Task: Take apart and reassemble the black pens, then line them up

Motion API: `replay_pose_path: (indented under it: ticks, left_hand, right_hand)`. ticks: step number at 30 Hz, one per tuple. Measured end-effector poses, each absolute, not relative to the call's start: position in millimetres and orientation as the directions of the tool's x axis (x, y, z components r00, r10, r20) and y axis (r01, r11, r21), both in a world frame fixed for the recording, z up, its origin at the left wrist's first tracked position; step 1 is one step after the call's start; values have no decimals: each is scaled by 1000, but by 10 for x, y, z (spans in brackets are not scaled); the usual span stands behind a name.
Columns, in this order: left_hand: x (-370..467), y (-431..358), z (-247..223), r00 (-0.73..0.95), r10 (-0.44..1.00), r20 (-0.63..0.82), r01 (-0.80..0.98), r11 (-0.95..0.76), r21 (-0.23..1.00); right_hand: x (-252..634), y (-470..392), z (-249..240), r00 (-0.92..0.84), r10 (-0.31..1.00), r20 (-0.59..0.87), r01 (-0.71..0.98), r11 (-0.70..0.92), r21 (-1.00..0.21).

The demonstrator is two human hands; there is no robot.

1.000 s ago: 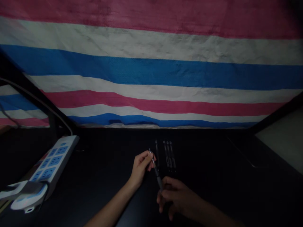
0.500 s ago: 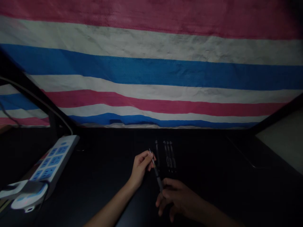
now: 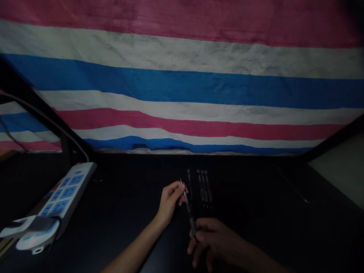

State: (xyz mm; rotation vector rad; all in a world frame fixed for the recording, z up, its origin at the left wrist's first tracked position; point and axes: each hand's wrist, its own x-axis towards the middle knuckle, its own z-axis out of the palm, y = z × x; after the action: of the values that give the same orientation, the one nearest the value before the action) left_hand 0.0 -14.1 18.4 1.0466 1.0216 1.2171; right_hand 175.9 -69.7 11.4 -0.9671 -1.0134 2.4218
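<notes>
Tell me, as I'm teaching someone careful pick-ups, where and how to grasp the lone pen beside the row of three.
Probably mid-barrel, from above: the lone pen lies flat and lengthwise, so thumb and finger can pinch across its slim sides. Come down steeply, since the left hand is close on its left and the row of three pens lies right.

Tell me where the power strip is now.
In the head view, the white power strip lies at the far left on the dark tabletop, left of the left hand.

White power strip (image 3: pixel 64 199) beside striped sheet (image 3: pixel 182 87).
</notes>
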Motion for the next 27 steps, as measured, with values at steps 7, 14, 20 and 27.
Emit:
replay_pose_path:
  ticks: [7, 14, 20, 27]
  left_hand:
    - [-67, -63, 196, -61, 998, -31, -288, 12, 957]
    - [-121, -21, 220, -197, 978, -73, -382, -8, 924]
    - [-97, -44, 198, -172, 983, -59, -362, -8, 932]
    - [19, -184, 192, -95, 995, -6, -244, -17, 970]
  right_hand:
    - [1741, -729, 100, -697, 534, -477, -13, -675, -737]
    - [1746, -757, 3, -708, 532, -464, -12, -666, -746]
    - [1758, -750, -13, -722, 529, -445, -43, -676, -735]
    - [1761, -729, 14, -697, 546, -464, -53, -685, -726]
